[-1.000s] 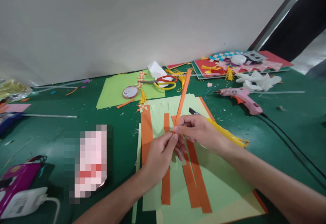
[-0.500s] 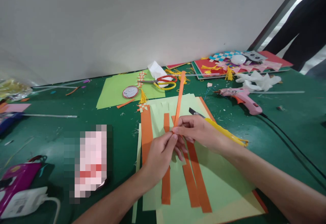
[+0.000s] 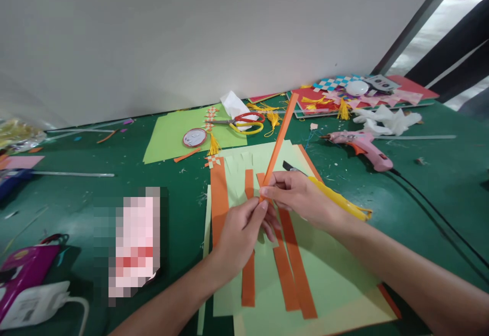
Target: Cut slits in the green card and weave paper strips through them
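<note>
An orange paper strip [image 3: 281, 135] rises at a slant from between my two hands, its top leaning right. My left hand [image 3: 241, 229] pinches its lower end between thumb and fingers. Just above, my right hand [image 3: 292, 193] pinches the same strip, thumb against forefinger. Both hands are above a pale green paper sheet [image 3: 336, 285], which has several more orange strips [image 3: 248, 285] lying on it. Partly hidden behind my right hand lies a yellow utility knife [image 3: 338, 198] with its dark blade showing. The lowest tip of the held strip is covered by my fingers.
Red-and-yellow scissors [image 3: 248, 123] and a round tape roll [image 3: 194, 137] lie on bright green paper [image 3: 164, 140]. At right is a pink glue gun [image 3: 361, 147] with a trailing cord. A purple device [image 3: 28, 270] and a blurred pink object [image 3: 137, 239] lie at left. A wall [image 3: 191, 35] stands behind.
The upper end of the orange strip has tipped to the right. My hands stay nearly in place, still pinching it. A person's dark-clothed legs at the upper right have shifted.
</note>
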The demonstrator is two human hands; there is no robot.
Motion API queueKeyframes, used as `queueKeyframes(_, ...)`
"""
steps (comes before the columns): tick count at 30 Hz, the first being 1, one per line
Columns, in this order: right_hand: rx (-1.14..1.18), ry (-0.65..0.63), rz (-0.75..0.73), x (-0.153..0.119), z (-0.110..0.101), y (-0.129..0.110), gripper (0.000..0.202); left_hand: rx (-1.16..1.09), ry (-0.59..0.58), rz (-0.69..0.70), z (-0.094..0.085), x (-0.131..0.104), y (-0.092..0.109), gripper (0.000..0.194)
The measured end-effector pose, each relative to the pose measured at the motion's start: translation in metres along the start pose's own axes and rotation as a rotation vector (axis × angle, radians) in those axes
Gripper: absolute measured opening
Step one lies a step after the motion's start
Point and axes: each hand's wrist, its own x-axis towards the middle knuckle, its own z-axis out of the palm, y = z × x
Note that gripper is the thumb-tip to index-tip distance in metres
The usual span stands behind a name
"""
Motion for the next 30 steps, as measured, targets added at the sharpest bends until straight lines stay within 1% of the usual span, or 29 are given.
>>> queueKeyframes(7, -0.014, -0.001, -0.003, 0.0004, -0.0025, 0.0029, 0.032, -0.022, 0.001, 0.000, 0.0003, -0.0003, 0.0013, 0.035)
queueKeyframes(13, -0.066, -0.081, 0.036, 0.0025, -0.0075, 0.0016, 0.027, -0.037, -0.004, 0.005, 0.0006, -0.0001, 0.0012, 0.034)
queueKeyframes(20, -0.049, -0.016, 0.030, 0.0006, -0.0065, 0.0017, 0.029, -0.026, 0.021, -0.001, -0.0007, 0.0001, -0.0022, 0.033)
queueKeyframes(24, -0.057, 0.009, 0.032, 0.0015, -0.0076, 0.0017, 0.028, -0.023, 0.014, -0.008, -0.0009, 0.0002, 0.0000, 0.033)
queueKeyframes(27, -0.060, -0.002, 0.031, 0.0018, -0.0083, 0.0009, 0.028, -0.033, 0.009, -0.008, 0.0000, -0.0003, 0.0025, 0.034)
queueKeyframes(30, -0.077, -0.046, 0.045, 0.0021, -0.0086, -0.0008, 0.026, -0.042, 0.011, -0.011, 0.0005, -0.0012, 0.0029, 0.033)
